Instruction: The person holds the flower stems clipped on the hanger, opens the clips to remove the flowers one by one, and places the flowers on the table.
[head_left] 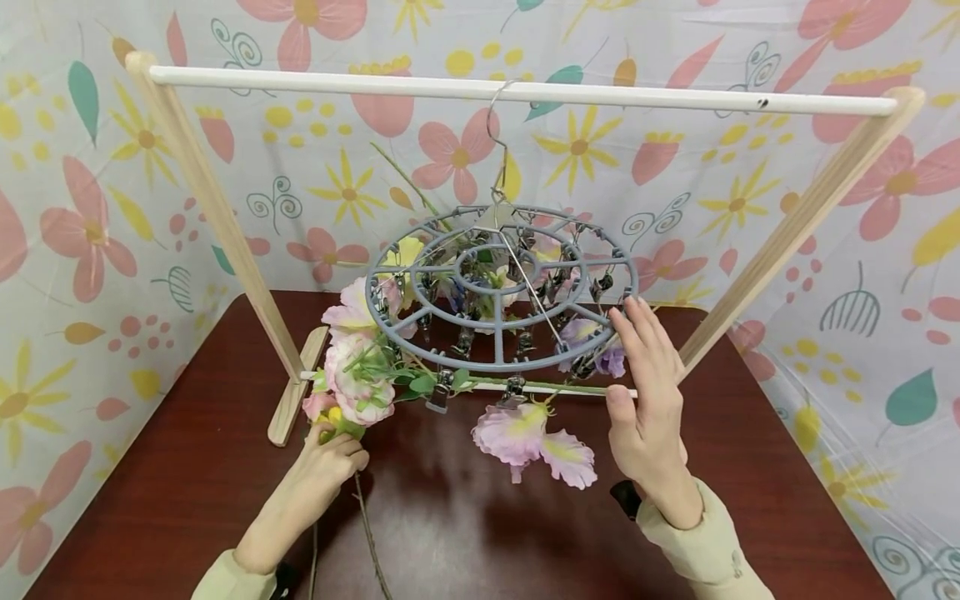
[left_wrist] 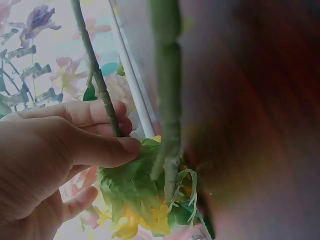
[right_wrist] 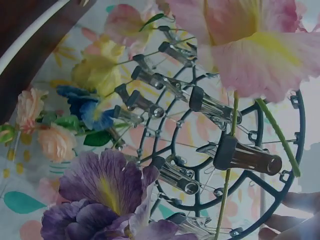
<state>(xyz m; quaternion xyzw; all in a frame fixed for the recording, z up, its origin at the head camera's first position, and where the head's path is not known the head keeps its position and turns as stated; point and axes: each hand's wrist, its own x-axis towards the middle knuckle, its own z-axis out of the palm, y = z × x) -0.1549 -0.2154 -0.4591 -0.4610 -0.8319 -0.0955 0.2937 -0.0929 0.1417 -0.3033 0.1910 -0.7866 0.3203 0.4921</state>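
A grey round clip hanger (head_left: 498,337) hangs by its metal hook, with artificial flowers held in several of its clips. My left hand (head_left: 318,471) grips a yellow artificial flower (head_left: 330,421) low at the left. In the left wrist view, thumb and fingers pinch its stem (left_wrist: 102,85) close to the green flower base (left_wrist: 127,172). My right hand (head_left: 648,408) is raised at the hanger's right, its fingers fairly straight at the rim. A pink iris (head_left: 517,437) hangs at the front, and a purple iris (right_wrist: 105,195) is near the right hand.
A wooden stand with a white top bar (head_left: 390,85) carries the hanger. Its left foot (head_left: 288,417) rests on the dark red table (head_left: 150,492). Pink and white blooms (head_left: 360,375) crowd the hanger's left side. A flower-patterned cloth (head_left: 67,192) stands behind.
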